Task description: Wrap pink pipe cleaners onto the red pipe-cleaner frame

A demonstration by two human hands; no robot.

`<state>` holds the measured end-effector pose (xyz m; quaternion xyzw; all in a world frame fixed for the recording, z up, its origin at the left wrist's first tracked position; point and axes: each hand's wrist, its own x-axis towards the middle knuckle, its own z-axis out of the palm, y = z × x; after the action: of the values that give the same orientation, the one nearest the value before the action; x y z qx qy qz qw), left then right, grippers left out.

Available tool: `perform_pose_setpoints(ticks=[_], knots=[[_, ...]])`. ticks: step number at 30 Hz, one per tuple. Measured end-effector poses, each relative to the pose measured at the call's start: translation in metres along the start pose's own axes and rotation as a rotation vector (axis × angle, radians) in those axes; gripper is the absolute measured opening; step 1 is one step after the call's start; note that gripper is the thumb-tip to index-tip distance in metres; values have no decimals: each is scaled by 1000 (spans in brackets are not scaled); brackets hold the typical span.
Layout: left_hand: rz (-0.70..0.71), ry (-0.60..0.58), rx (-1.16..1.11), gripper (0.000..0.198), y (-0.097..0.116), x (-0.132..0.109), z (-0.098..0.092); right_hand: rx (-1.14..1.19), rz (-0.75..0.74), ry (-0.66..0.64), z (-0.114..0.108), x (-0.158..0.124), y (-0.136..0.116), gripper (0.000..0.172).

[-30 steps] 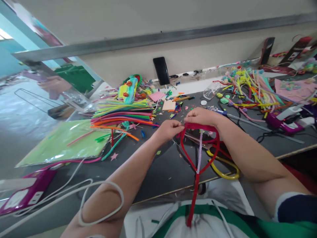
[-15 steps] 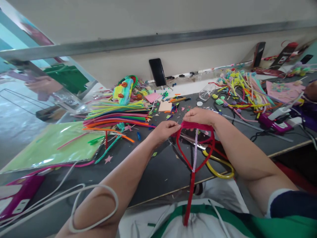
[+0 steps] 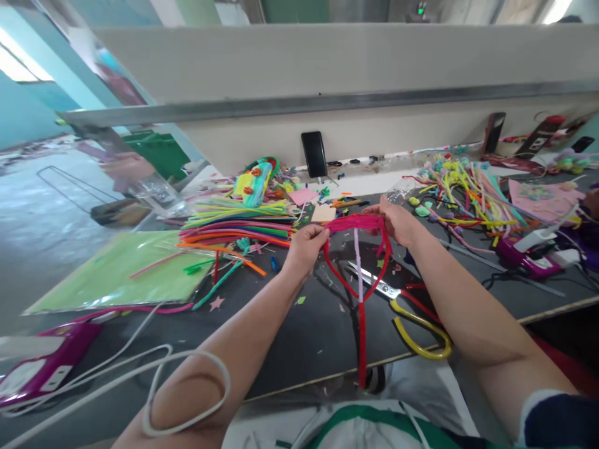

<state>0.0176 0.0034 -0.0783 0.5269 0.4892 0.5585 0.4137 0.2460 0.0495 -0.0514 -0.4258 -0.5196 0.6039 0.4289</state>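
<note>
A pipe-cleaner piece has a thick pink-red band on top, red sides curving down to a point, a lilac strand in the middle and a red stem hanging below. My left hand pinches the left end of the band. At the right end, my right hand holds the band, thumb side up, its other fingers partly behind. Under the piece, scissors with yellow and red handles lie on the dark table, partly covered by my right forearm.
Bundled colored pipe cleaners and a green sheet lie to the left. A phone leans on the partition. More pipe cleaners and a purple power strip are at the right. A white cable crosses my left forearm.
The view has tilted up. My right hand has turned, its fingers lifting off the front of the band and uncovering more of it. The scissors show more fully.
</note>
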Motion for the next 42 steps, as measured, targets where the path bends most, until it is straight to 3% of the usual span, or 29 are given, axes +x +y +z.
perform_pose_setpoints(ticks=[6, 10, 17, 22, 26, 29, 35, 39, 42], knots=[[20, 132, -11, 22, -4, 0, 1, 46, -31, -73, 20, -9, 4, 37], [79, 121, 72, 23, -5, -1, -1, -53, -66, 39, 30, -13, 4, 29], [202, 84, 275, 22, 2, -8, 2, -502, -224, 239, 25, -11, 8, 38], [179, 74, 293, 24, 11, -15, 6, -840, -315, 317, 26, -11, 4, 30], [175, 49, 236, 27, 7, -15, 5, -968, -367, 362, 28, -10, 6, 25], [132, 65, 156, 26, 1, -10, 4, -868, -369, 326, 29, -10, 9, 26], [58, 186, -57, 22, -8, 6, -5, -175, -110, 180, 26, -11, 5, 28], [59, 209, -94, 24, -12, 12, -10, -105, -28, 126, 25, -10, 3, 20], [50, 204, -97, 26, -11, 12, -9, -147, -50, 109, 26, -8, 8, 15]])
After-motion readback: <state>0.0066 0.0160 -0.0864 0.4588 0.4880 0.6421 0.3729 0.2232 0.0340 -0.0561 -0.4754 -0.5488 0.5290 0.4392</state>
